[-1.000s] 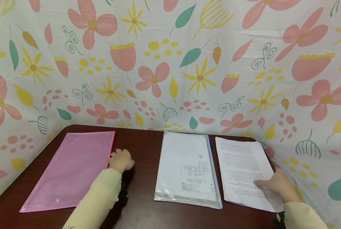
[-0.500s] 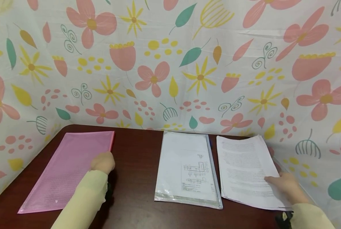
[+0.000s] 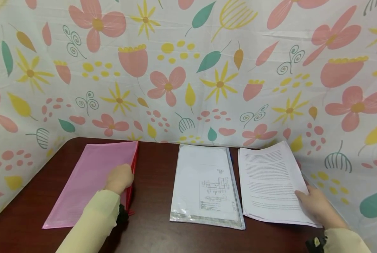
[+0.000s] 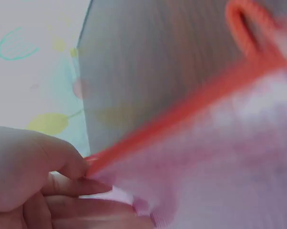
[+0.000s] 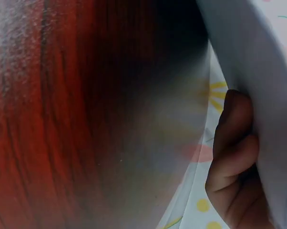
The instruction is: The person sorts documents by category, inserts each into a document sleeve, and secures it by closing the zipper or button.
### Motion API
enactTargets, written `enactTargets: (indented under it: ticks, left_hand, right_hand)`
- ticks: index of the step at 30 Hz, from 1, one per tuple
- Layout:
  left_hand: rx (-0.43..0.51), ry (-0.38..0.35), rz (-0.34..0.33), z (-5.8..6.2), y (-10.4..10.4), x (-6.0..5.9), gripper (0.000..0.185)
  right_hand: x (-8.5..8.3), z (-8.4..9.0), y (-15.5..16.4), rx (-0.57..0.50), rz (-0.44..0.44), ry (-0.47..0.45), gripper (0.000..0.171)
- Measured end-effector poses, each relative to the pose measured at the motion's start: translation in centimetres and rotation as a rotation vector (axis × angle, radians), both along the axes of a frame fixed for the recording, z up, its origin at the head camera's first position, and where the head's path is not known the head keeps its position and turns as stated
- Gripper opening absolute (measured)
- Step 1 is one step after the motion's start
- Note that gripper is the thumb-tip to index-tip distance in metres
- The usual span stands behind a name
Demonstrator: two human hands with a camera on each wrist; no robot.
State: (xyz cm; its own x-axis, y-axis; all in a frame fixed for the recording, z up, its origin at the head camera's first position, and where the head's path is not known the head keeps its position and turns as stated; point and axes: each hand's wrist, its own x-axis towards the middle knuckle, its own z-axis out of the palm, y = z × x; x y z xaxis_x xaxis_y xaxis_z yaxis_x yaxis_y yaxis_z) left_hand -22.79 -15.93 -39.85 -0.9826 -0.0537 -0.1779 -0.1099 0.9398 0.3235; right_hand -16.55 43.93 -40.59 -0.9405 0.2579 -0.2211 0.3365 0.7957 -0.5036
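Note:
On the left of the table lies a pink mesh zipper folder with a red zipper edge. My left hand pinches that red edge between thumb and fingers, and the side is raised off the table. The left wrist view shows the thumb on the zipper edge and the fingers under the mesh. At the right, my right hand grips the right edge of a stack of printed sheets, thumb on top. In the right wrist view its curled fingers lie beneath the lifted sheets.
A clear zipper folder holding a sheet with a line drawing lies mid-table. Something small and blue shows by its right edge. A flower-patterned curtain rises behind and around the dark brown table.
My left hand has taken hold of the pink folder's zipper edge, raised it and drawn the folder rightward. My right hand has shifted slightly right, and the sheets have lifted a little.

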Motion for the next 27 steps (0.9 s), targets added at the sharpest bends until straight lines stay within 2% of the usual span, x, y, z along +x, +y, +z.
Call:
enactTargets:
  ticks: [3,9,16,19,27]
  left_hand:
    - [0.038,0.020,-0.022,-0.2,0.4,-0.4,0.026]
    - [0.091,0.073,-0.058,-0.3,1.1,-0.7,0.026]
    - [0.151,0.113,-0.088,-0.4,2.4,-0.5,0.031]
    - [0.174,0.126,-0.108,-0.5,2.9,-0.4,0.031]
    - [0.194,0.137,-0.124,-1.1,4.6,-0.6,0.031]
  right_hand:
    - [0.1,-0.4,0.3,-0.040,-0.017,0.021,0.069]
    - [0.4,-0.9,1.3,-0.128,-0.082,0.036,0.070]
    - [1.0,-0.5,1.8,-0.363,-0.135,0.038,0.071]
    - [1.2,-0.4,1.6,-0.432,-0.160,0.032,0.071]
    - [1.3,-0.4,0.1,-0.468,-0.157,0.038,0.063]
